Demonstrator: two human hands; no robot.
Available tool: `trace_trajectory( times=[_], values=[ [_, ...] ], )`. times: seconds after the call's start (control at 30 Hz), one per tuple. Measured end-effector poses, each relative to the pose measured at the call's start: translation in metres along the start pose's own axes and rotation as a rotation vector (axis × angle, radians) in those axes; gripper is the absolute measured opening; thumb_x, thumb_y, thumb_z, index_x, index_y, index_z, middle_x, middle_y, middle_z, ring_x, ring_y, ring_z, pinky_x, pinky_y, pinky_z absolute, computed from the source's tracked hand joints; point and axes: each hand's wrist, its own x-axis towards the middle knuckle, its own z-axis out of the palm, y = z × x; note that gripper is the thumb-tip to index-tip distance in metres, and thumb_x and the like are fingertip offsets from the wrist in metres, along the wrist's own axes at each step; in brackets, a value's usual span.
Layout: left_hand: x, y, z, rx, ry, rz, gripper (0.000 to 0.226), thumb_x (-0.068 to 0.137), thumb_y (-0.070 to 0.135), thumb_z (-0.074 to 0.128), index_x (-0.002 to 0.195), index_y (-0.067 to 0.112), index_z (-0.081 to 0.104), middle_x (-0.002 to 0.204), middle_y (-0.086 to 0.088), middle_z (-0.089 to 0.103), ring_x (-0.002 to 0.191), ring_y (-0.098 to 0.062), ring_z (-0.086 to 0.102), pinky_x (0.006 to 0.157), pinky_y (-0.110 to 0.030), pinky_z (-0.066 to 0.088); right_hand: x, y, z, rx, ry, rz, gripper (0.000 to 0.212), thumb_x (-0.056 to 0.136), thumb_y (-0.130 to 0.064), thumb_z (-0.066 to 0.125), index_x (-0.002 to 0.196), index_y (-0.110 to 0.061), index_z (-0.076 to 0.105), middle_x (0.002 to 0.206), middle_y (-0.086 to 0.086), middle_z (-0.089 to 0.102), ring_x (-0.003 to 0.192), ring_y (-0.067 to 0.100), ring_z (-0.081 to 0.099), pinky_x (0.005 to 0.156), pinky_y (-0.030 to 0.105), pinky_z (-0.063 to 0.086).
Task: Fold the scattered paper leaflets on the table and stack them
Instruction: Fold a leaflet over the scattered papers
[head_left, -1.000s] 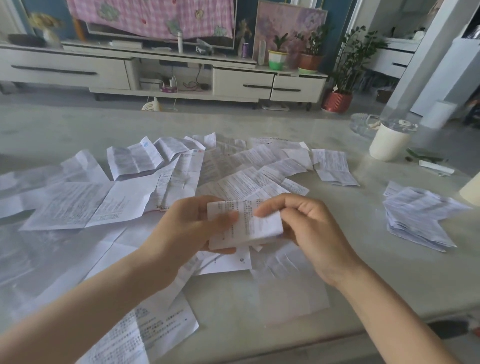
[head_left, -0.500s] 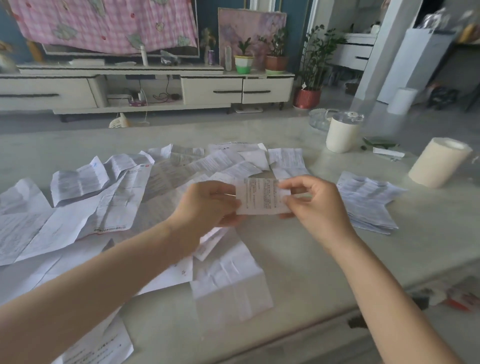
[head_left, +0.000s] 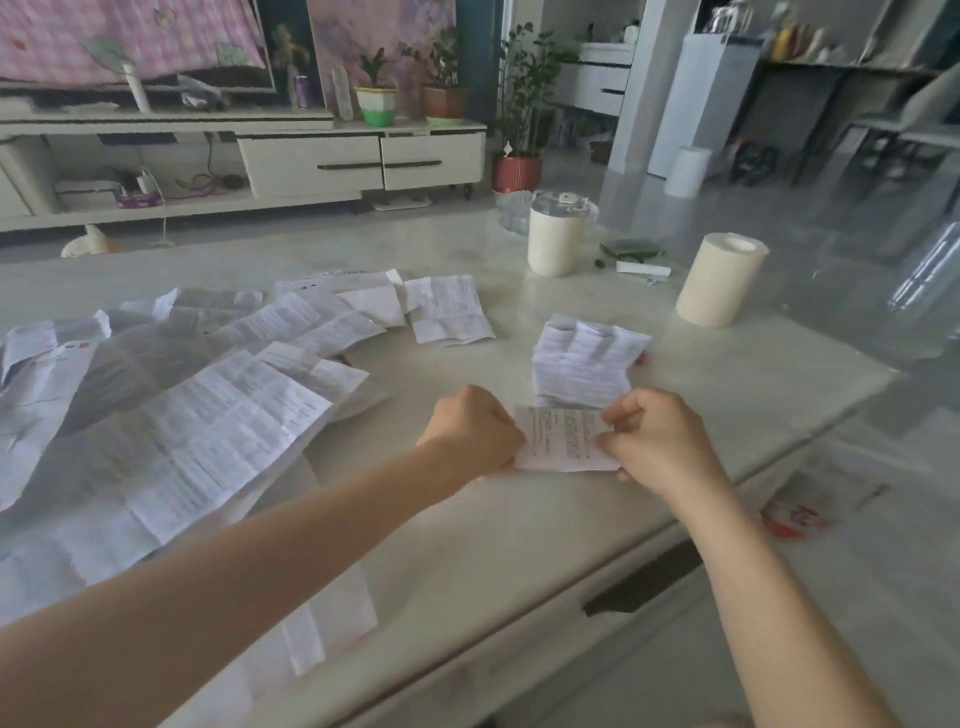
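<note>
2 hands (head_left: 470, 434) (head_left: 657, 441) on folded leaflet (head_left: 563, 439)

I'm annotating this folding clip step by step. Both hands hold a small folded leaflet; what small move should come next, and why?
Probably carry the small folded white printed leaflet forward onto the stack of folded white leaflets just beyond it. The left hand and right hand pinch its two ends, it looks fully folded, and the stack lies right behind it.

A pale, glossy worktop (head_left: 467, 545) fills the frame. Unfolded leaflets (head_left: 182, 415) sprawl across its left half. A stack of folded leaflets (head_left: 584, 358) lies right of centre. A cream lidded canister (head_left: 553, 244) and a paper roll (head_left: 722, 280) stand at upper right.
</note>
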Motion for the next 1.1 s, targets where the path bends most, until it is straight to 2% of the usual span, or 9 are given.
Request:
trace_trajectory(
  times=[0.17, 0.27, 0.33, 0.4, 0.5, 0.6, 0.7, 0.93, 1.1],
  values=[
    [0.003, 0.003, 0.005, 0.207, 0.013, 0.054, 0.014, 0.084, 0.026, 0.063, 0.076, 0.016, 0.056, 0.067, -0.004, 0.054, 0.065, -0.024, 0.048, 0.060, -0.026, 0.039, -0.005, 0.000, -0.003, -0.270, -0.001, -0.106, 0.015, 0.079, -0.019, 0.069, 0.093, -0.019, 0.065, 0.101, 0.003, 0.060, 0.091, 0.021, 0.057, 0.074, 0.028, 0.044],
    [0.008, 0.005, -0.006, 0.251, 0.101, 0.096, 0.014, 0.087, 0.029, 0.060, 0.086, 0.015, 0.058, 0.080, -0.003, 0.058, 0.073, -0.027, 0.055, 0.065, -0.029, 0.045, -0.007, -0.004, -0.010, -0.178, 0.045, -0.165, 0.006, 0.079, -0.018, 0.069, 0.085, -0.017, 0.067, 0.089, -0.001, 0.062, 0.074, 0.012, 0.054, 0.061, 0.023, 0.041],
    [0.017, 0.003, -0.018, 0.276, 0.214, 0.136, 0.010, 0.088, 0.025, 0.056, 0.091, 0.016, 0.061, 0.095, -0.002, 0.062, 0.085, -0.024, 0.060, 0.073, -0.030, 0.050, -0.007, -0.005, -0.016, -0.072, 0.102, -0.210, 0.002, 0.080, -0.015, 0.068, 0.080, -0.016, 0.067, 0.078, -0.009, 0.060, 0.068, -0.002, 0.050, 0.054, 0.005, 0.036],
    [0.033, 0.000, -0.030, 0.341, 0.300, 0.222, 0.014, 0.089, 0.018, 0.053, 0.099, 0.017, 0.062, 0.111, -0.005, 0.061, 0.099, -0.024, 0.058, 0.084, -0.034, 0.050, -0.007, -0.008, -0.018, 0.043, 0.160, -0.249, 0.006, 0.081, -0.013, 0.068, 0.076, -0.016, 0.066, 0.074, -0.014, 0.060, 0.070, -0.007, 0.051, 0.057, -0.001, 0.035],
    [0.058, -0.007, -0.044, 0.547, 0.310, 0.322, 0.028, 0.093, 0.015, 0.050, 0.120, 0.014, 0.057, 0.133, -0.010, 0.048, 0.124, -0.026, 0.043, 0.099, -0.037, 0.040, -0.007, -0.017, -0.015, 0.202, 0.233, -0.292, 0.011, 0.080, -0.010, 0.067, 0.072, -0.016, 0.064, 0.071, -0.015, 0.062, 0.067, -0.005, 0.055, 0.061, 0.003, 0.037],
    [0.085, -0.020, -0.047, 0.731, 0.157, 0.336, 0.035, 0.097, 0.026, 0.042, 0.130, 0.023, 0.051, 0.152, -0.008, 0.027, 0.143, -0.025, 0.014, 0.115, -0.039, 0.018, -0.008, -0.034, -0.004, 0.266, 0.286, -0.371, 0.011, 0.080, -0.008, 0.065, 0.072, -0.015, 0.063, 0.071, -0.017, 0.060, 0.062, -0.006, 0.053, 0.068, 0.011, 0.041],
    [0.100, -0.033, -0.046, 0.708, 0.045, 0.319, 0.040, 0.098, 0.031, 0.032, 0.136, 0.030, 0.044, 0.148, -0.005, 0.034, 0.143, -0.023, 0.014, 0.117, -0.038, 0.011, -0.007, -0.050, 0.006, 0.314, 0.294, -0.415, 0.011, 0.081, -0.007, 0.065, 0.073, -0.015, 0.061, 0.073, -0.013, 0.060, 0.064, -0.001, 0.053, 0.070, 0.013, 0.041],
    [0.100, -0.023, -0.044, 0.955, 0.117, 0.306, 0.047, 0.100, 0.035, 0.028, 0.139, 0.012, 0.039, 0.146, -0.008, 0.035, 0.132, -0.029, 0.031, 0.109, -0.039, 0.026, -0.005, -0.075, 0.024, 0.347, 0.250, -0.433, 0.011, 0.083, -0.008, 0.061, 0.075, -0.015, 0.059, 0.069, -0.015, 0.055, 0.063, 0.000, 0.050, 0.063, 0.005, 0.036],
    [0.099, -0.021, -0.051, 0.668, 0.404, 0.421, 0.032, 0.096, 0.024, 0.046, 0.121, 0.006, 0.055, 0.127, -0.012, 0.055, 0.117, -0.031, 0.047, 0.095, -0.036, 0.035, -0.005, -0.079, 0.034, 0.323, 0.162, -0.437, 0.010, 0.083, -0.007, 0.059, 0.077, -0.015, 0.060, 0.069, -0.016, 0.055, 0.063, 0.000, 0.050, 0.063, 0.012, 0.038]
  ],
)
